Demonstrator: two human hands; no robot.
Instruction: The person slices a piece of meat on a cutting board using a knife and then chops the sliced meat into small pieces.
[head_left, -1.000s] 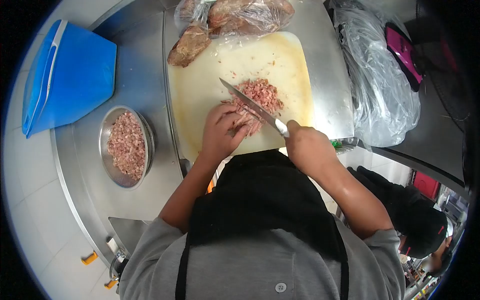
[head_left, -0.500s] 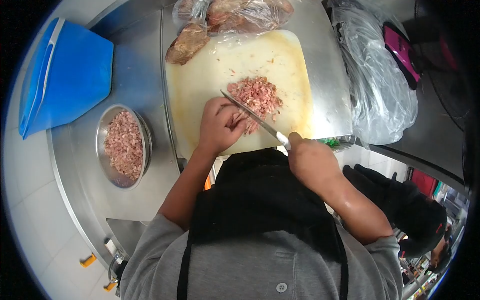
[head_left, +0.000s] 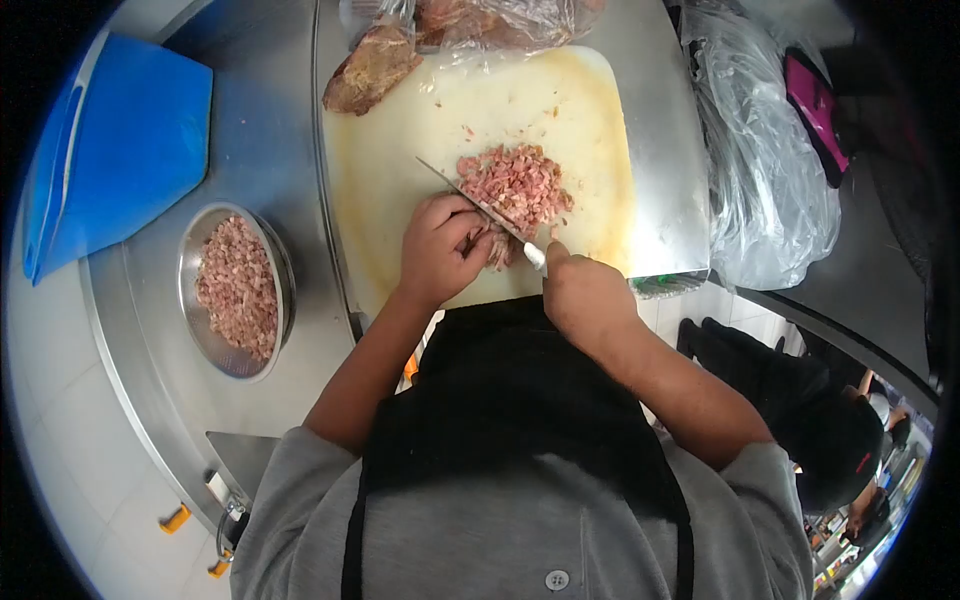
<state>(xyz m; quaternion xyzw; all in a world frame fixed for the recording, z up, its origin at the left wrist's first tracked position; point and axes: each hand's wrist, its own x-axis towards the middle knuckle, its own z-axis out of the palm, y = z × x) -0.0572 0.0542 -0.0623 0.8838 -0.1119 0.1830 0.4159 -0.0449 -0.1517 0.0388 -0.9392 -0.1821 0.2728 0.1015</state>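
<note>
In the head view, my right hand point(head_left: 590, 300) is closed round the white handle of a kitchen knife point(head_left: 480, 204). The blade slants up and left across the cutting board point(head_left: 380, 190), between my left hand and a heap of diced meat point(head_left: 520, 185). Fingers curled, my left hand point(head_left: 438, 245) presses on uncut strips of meat point(head_left: 502, 252) beside the blade. Part of those strips is hidden under the fingers. A larger brown piece of meat point(head_left: 372, 72) lies at the board's far left corner.
Left of the board stands a metal colander point(head_left: 188, 290) of diced meat, with a blue container point(head_left: 130, 150) beyond it. Bagged meat point(head_left: 500, 25) lies at the back. Clear plastic bags point(head_left: 750, 170) are on the right. Another person in dark clothes point(head_left: 800, 420) is at lower right.
My right hand has moved left and slightly up, pushing the knife forward so its tip reaches further past my left hand. The whole view has shifted slightly.
</note>
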